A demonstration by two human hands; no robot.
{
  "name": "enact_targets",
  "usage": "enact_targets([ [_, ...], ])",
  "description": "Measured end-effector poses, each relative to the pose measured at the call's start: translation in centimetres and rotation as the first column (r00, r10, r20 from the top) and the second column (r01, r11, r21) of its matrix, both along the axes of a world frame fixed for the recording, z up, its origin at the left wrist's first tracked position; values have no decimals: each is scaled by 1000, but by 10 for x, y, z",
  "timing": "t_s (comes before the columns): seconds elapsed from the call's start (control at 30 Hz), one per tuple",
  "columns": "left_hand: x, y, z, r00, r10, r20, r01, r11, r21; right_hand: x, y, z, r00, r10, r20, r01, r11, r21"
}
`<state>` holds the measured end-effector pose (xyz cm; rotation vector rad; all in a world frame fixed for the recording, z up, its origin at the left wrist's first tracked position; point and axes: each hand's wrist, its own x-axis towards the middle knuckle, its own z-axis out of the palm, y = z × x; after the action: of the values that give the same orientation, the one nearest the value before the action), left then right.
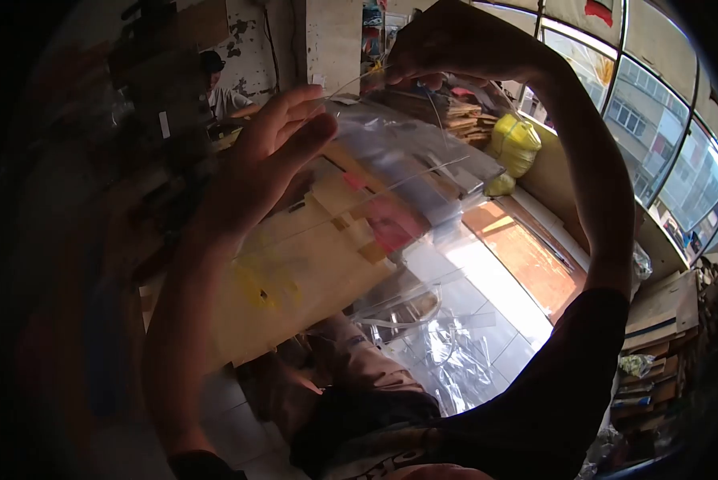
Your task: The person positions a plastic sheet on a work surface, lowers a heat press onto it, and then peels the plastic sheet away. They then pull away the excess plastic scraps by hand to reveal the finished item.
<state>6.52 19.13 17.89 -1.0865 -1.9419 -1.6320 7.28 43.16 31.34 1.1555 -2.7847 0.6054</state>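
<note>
A clear plastic sheet [375, 200] is stretched in front of me, see-through, with its thin edge curving between my hands. My left hand [275, 160] is raised at the centre left, thumb and bent fingers closed around the sheet's edge. Higher up and to the right, my right hand [447, 48] is in dark shadow, its curled fingers pinching the upper edge. Its fingertips are partly hidden. Through the film I see a table [295, 320] with a tan surface, a yellow mark and a pink-red patch [391, 224].
More clear film [455, 352] lies on the tiled floor. Stacked flat boards [467, 120] and a yellow bag [515, 144] are at the back right. Windows [647, 96] line the right side, with a board pile [655, 344] below. Another person [227, 100] is at the back left.
</note>
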Motion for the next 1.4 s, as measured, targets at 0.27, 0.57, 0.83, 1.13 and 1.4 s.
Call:
enact_targets([
  [0.27,33,-49,-13,969,-110,221,128,990,-67,-17,0,-67,978,160,136,-168,985,45],
  [0.57,44,-105,1,987,-27,157,49,990,-133,-61,96,-93,970,34,242,16,979,-202],
  [0.83,39,-115,5,941,322,100,-265,890,-371,-67,116,-89,992,73,100,-51,977,-206],
  [1.13,25,-118,-13,956,293,12,-271,898,-347,-65,105,-93,989,-141,-46,120,943,-310],
  [1.4,24,-121,-16,896,434,-89,-422,774,-473,-99,114,-102,999,-19,-28,5,904,-428],
])
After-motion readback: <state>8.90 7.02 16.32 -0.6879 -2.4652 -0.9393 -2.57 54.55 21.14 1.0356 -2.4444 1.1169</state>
